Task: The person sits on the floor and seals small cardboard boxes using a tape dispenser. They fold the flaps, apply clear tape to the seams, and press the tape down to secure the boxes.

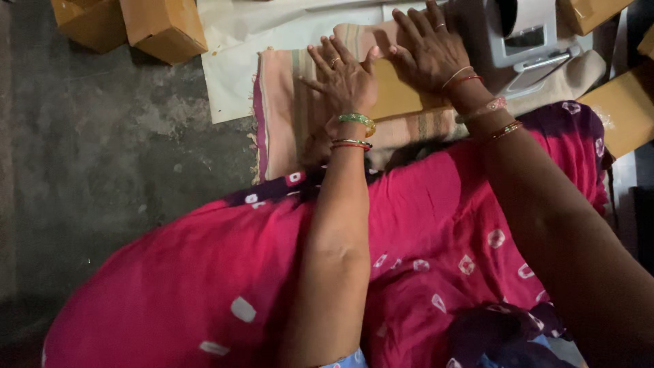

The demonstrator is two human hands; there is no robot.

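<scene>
My left hand (344, 78) lies flat, fingers spread, on a striped beige and pink cloth (286, 116) spread on the floor. My right hand (429, 51) presses flat on a tan cardboard piece (398, 95) that rests on the same cloth. The two hands sit side by side, thumbs almost touching. Both wrists carry bangles. My lap, covered in bright pink dotted fabric (422, 232), fills the lower part of the view and hides the cloth's near edge.
A grey-white machine (521, 34) stands just beyond my right hand. Brown cardboard boxes sit at the top left (146, 27) and along the right side (623, 109). A pale sheet (231, 61) lies under the cloth. Grey concrete floor (102, 150) spreads to the left.
</scene>
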